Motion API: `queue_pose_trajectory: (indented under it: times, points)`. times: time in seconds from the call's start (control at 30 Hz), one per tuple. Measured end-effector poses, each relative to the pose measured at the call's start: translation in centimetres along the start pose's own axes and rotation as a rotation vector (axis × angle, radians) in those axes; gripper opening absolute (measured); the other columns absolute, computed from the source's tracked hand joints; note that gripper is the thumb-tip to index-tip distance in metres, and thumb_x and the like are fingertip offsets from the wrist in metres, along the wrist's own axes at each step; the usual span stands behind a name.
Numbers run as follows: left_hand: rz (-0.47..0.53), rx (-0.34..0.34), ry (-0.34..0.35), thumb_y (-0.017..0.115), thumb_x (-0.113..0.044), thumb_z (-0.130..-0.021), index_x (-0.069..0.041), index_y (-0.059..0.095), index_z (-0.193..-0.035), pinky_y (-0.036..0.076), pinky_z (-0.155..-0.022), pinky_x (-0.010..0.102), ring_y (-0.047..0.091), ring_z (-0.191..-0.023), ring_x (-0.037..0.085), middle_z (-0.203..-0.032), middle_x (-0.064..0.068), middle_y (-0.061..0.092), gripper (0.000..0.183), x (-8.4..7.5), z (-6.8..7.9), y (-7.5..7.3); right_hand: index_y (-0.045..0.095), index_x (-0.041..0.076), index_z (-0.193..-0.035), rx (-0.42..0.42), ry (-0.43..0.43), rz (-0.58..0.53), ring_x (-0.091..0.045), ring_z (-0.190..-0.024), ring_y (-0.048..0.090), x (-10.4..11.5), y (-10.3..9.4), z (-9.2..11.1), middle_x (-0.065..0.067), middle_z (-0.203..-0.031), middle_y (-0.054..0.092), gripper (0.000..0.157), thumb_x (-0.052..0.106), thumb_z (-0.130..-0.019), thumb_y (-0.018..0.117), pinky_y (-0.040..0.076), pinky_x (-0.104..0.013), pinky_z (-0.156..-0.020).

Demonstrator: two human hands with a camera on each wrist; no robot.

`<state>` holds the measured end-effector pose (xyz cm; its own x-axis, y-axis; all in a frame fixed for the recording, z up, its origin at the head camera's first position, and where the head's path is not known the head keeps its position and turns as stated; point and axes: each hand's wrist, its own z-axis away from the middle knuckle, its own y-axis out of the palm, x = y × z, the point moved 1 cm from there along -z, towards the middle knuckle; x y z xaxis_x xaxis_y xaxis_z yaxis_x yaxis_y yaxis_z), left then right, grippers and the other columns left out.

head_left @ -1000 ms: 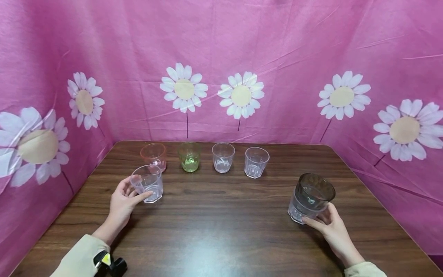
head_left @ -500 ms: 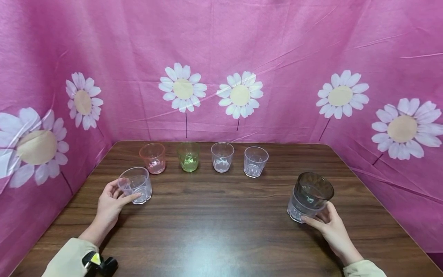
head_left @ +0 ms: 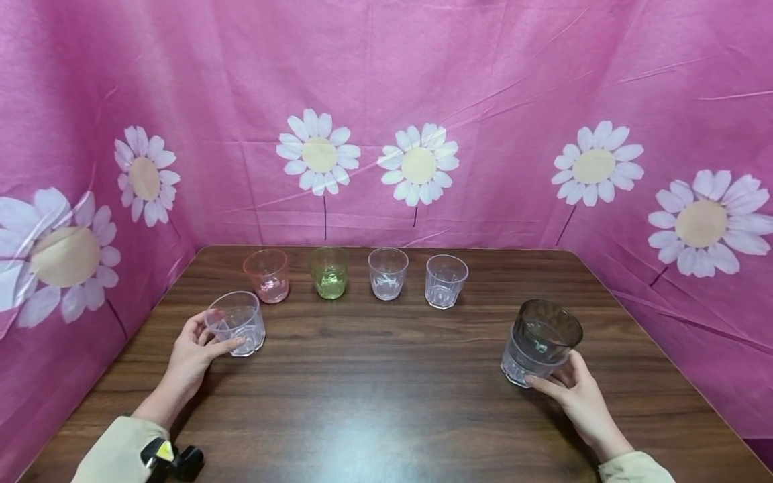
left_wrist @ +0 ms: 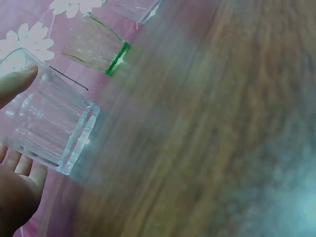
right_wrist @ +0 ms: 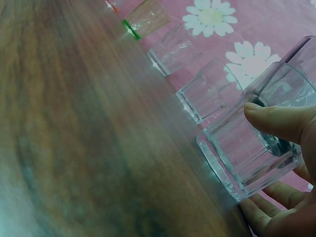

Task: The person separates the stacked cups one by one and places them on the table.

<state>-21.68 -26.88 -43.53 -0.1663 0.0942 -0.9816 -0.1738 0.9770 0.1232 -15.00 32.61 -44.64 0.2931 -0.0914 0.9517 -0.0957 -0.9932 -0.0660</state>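
Note:
On the left side of the table, my left hand (head_left: 192, 355) grips a clear cup (head_left: 249, 329), thumb on its near side and fingers around the far side. The left wrist view shows that clear cup (left_wrist: 54, 123) upright with its base at the tabletop. At the right, my right hand (head_left: 582, 399) holds another clear cup (head_left: 516, 367) low on its wall. A smoky dark cup (head_left: 546, 325) sits nested inside this one, its upper part standing above the clear rim. In the right wrist view the thumb presses the clear cup's wall (right_wrist: 227, 153).
Along the back stand a pink cup (head_left: 272, 285), a green cup (head_left: 330, 282) and two more clear cups, one clear cup (head_left: 388, 282) beside the green one and a faceted clear cup (head_left: 445, 288) further right. A pink flowered cloth (head_left: 483, 201) hangs behind the brown table (head_left: 362, 376).
My left hand has moved left with its clear cup, uncovering the pink cup behind, and has stayed put over the last half second. The right hand and its cups look the same.

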Motion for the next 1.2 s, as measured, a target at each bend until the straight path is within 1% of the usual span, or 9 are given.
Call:
queue_pose_trajectory:
  times: [0.13, 0.27, 0.33, 0.43, 0.57, 0.63, 0.77, 0.97, 1.2]
  points:
    - [0.029, -0.004, 0.014, 0.071, 0.021, -0.075, -0.015, 0.045, -0.122, 0.046, -0.088, 0.007, 0.053, -0.106, -0.002, -0.114, -0.014, 0.057, 0.065, -0.2, 0.0, -0.1, 0.047, 0.02, -0.13, -0.005, 0.008, 0.008, 0.001, -0.103, 0.062, 0.0, 0.0, 0.0, 0.015, -0.115, 0.065, 0.066, -0.019, -0.081, 0.068, 0.051, -0.012, -0.084]
    - [0.066, -0.005, 0.068, 0.069, 0.024, -0.074, -0.016, 0.045, -0.125, 0.045, -0.092, 0.009, 0.05, -0.112, 0.001, -0.118, -0.01, 0.053, 0.068, -0.8, 0.1, -0.2, 0.047, 0.021, -0.13, -0.009, 0.014, 0.016, 0.002, -0.103, 0.061, 0.0, -0.1, 0.2, 0.016, -0.115, 0.065, 0.067, -0.019, -0.081, 0.068, 0.051, -0.012, -0.084]
    - [0.063, 0.003, 0.099, 0.069, 0.024, -0.074, -0.016, 0.045, -0.127, 0.042, -0.1, 0.012, 0.047, -0.119, 0.006, -0.122, -0.008, 0.05, 0.071, -1.3, 0.1, -0.2, 0.047, 0.021, -0.13, -0.01, 0.015, 0.017, 0.002, -0.103, 0.061, -0.1, -0.1, 0.2, 0.016, -0.115, 0.065, 0.067, -0.019, -0.081, 0.068, 0.051, -0.012, -0.084]
    - [0.06, 0.017, 0.161, 0.068, 0.027, -0.071, -0.016, 0.046, -0.129, 0.039, -0.105, 0.014, 0.044, -0.123, 0.008, -0.126, -0.007, 0.048, 0.075, -2.3, 0.0, 0.1, 0.047, 0.021, -0.13, -0.007, 0.011, 0.007, 0.002, -0.103, 0.062, -0.1, -0.2, 0.2, 0.015, -0.115, 0.065, 0.067, -0.02, -0.08, 0.067, 0.051, -0.012, -0.084]
    - [0.047, 0.002, 0.223, 0.066, 0.03, -0.069, -0.015, 0.047, -0.13, 0.034, -0.111, 0.017, 0.043, -0.125, 0.007, -0.128, -0.006, 0.05, 0.078, -3.7, -0.2, 0.9, 0.047, 0.02, -0.13, -0.002, 0.008, -0.004, 0.001, -0.102, 0.062, -0.1, -0.1, 0.2, 0.015, -0.115, 0.065, 0.067, -0.02, -0.08, 0.067, 0.051, -0.012, -0.084]
    - [0.037, -0.011, 0.23, 0.067, 0.029, -0.07, -0.015, 0.047, -0.132, 0.029, -0.115, 0.02, 0.041, -0.128, 0.01, -0.129, -0.007, 0.05, 0.078, -4.4, -0.3, 1.3, 0.048, 0.02, -0.129, -0.002, 0.01, -0.005, 0.001, -0.102, 0.062, -0.1, -0.1, 0.1, 0.015, -0.114, 0.066, 0.067, -0.02, -0.08, 0.067, 0.052, -0.013, -0.083]
    - [0.054, -0.007, 0.249, 0.067, 0.029, -0.071, -0.013, 0.045, -0.136, 0.027, -0.116, 0.021, 0.038, -0.133, 0.014, -0.132, -0.006, 0.049, 0.081, -5.7, -0.7, 2.4, 0.048, 0.021, -0.129, -0.003, 0.015, 0.001, 0.001, -0.102, 0.062, 0.0, -0.1, 0.0, 0.015, -0.114, 0.065, 0.066, -0.02, -0.081, 0.067, 0.052, -0.013, -0.083]
    - [0.08, 0.012, 0.29, 0.066, 0.03, -0.069, -0.01, 0.043, -0.138, 0.03, -0.116, 0.025, 0.039, -0.131, 0.017, -0.132, -0.001, 0.049, 0.083, -7.2, -1.3, 4.7, 0.047, 0.021, -0.13, -0.006, 0.014, 0.009, 0.001, -0.102, 0.062, -0.1, -0.2, -0.1, 0.015, -0.115, 0.065, 0.067, -0.02, -0.08, 0.067, 0.051, -0.012, -0.083]
    - [0.074, 0.119, 0.272, 0.067, 0.027, -0.068, -0.003, 0.038, -0.142, 0.03, -0.117, 0.03, 0.042, -0.129, 0.015, -0.137, 0.005, 0.047, 0.085, -7.8, -1.5, 8.7, 0.047, 0.02, -0.13, -0.002, 0.021, 0.005, 0.001, -0.102, 0.062, -0.1, -0.2, 0.1, 0.015, -0.115, 0.065, 0.067, -0.02, -0.081, 0.067, 0.052, -0.013, -0.082]
